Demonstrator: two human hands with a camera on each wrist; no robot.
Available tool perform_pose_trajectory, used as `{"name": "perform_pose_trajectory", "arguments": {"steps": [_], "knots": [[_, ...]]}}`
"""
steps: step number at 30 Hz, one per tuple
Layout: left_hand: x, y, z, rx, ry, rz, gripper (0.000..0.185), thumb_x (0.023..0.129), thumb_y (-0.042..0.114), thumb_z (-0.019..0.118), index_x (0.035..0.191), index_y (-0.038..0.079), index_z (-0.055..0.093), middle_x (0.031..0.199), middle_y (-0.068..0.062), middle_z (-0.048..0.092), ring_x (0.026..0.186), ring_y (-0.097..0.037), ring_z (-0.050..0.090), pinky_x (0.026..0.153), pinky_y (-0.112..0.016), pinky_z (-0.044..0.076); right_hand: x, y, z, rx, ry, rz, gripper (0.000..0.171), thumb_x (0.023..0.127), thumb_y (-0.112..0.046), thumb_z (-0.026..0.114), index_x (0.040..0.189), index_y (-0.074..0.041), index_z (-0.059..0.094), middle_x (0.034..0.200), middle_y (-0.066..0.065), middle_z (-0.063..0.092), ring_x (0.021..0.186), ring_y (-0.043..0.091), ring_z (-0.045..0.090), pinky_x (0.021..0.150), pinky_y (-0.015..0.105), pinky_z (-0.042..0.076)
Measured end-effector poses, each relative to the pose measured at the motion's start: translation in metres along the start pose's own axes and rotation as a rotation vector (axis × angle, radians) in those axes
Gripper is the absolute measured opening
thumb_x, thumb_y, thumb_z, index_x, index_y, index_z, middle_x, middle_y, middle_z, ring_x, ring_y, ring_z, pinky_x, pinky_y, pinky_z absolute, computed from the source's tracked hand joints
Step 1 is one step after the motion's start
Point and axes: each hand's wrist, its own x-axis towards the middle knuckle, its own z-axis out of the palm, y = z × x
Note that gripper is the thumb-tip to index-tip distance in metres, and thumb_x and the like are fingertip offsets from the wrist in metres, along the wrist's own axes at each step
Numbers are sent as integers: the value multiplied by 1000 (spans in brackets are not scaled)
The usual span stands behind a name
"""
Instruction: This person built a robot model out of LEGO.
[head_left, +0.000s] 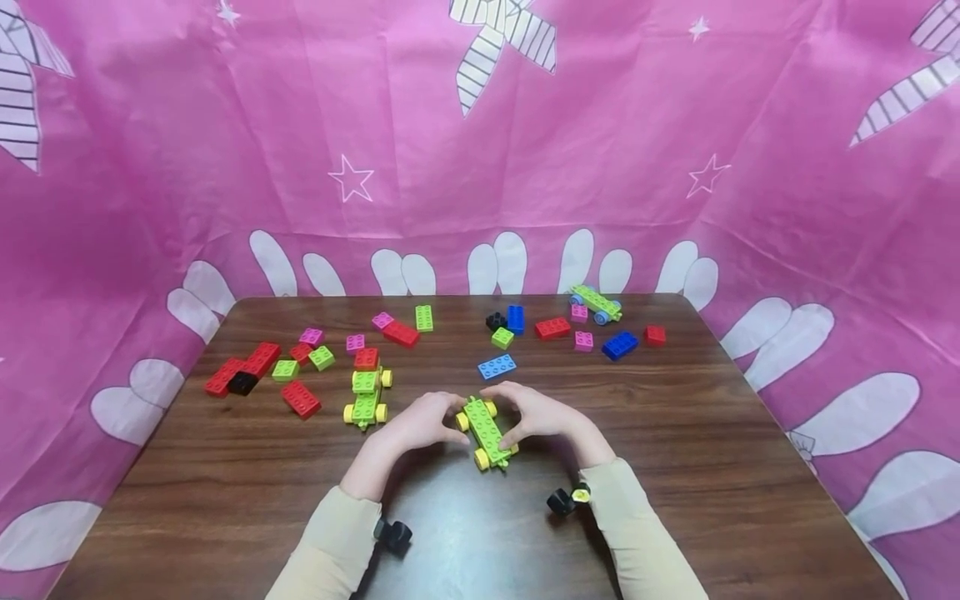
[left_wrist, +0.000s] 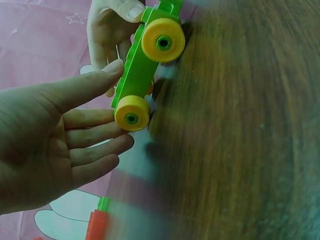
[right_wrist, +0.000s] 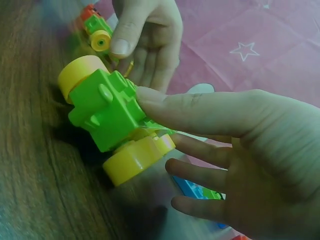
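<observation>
A lime-green toy car base (head_left: 483, 429) with yellow wheels is between the two hands, close over the table. My right hand (head_left: 528, 412) holds it, thumb on the studded top and index finger by a rear wheel (right_wrist: 135, 160); its other fingers spread loosely. My left hand (head_left: 427, 419) is at the opposite side, fingers extended around a front wheel (left_wrist: 132, 114) and thumb beside the studded edge. Left of the hands stands another lime-green car (head_left: 366, 407) with yellow wheels, bearing a lime brick (head_left: 365, 382); a red brick (head_left: 367, 359) is at its far end.
Red, pink, lime and black bricks lie at the left, including a red brick (head_left: 302, 400). A light-blue brick (head_left: 497, 367) lies beyond the hands. Farther right are a dark-blue brick (head_left: 620, 345) and a lime car with blue wheels (head_left: 596, 303). Pink cloth (head_left: 420, 208) surrounds the table.
</observation>
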Motion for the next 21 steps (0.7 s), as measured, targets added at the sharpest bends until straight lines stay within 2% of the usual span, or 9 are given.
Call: {"name": "perform_pose_trajectory", "arguments": {"steps": [9,16,21], "knots": [[0,4,4,42,-16,19,83,73,34,86,136,-7,51,135,-22,57,127,-35,52,108,-49,41,3,-4,3,-73,43,4,78,71,-28,87,135,-5,50,134,12,53,121,26,51,105,49,44],[1,8,9,35,-52,32,93,70,34,89,141,-6,45,139,-21,53,130,-34,50,110,-48,40,3,-7,5,-61,48,81,78,70,-30,89,133,-3,50,132,12,54,121,27,51,107,49,43],[2,7,12,42,-50,34,94,68,33,90,142,-4,45,137,-18,54,128,-32,51,109,-47,41,3,-12,7,-52,57,117,79,70,-29,89,131,-1,49,130,13,53,118,27,51,106,49,43]]}}
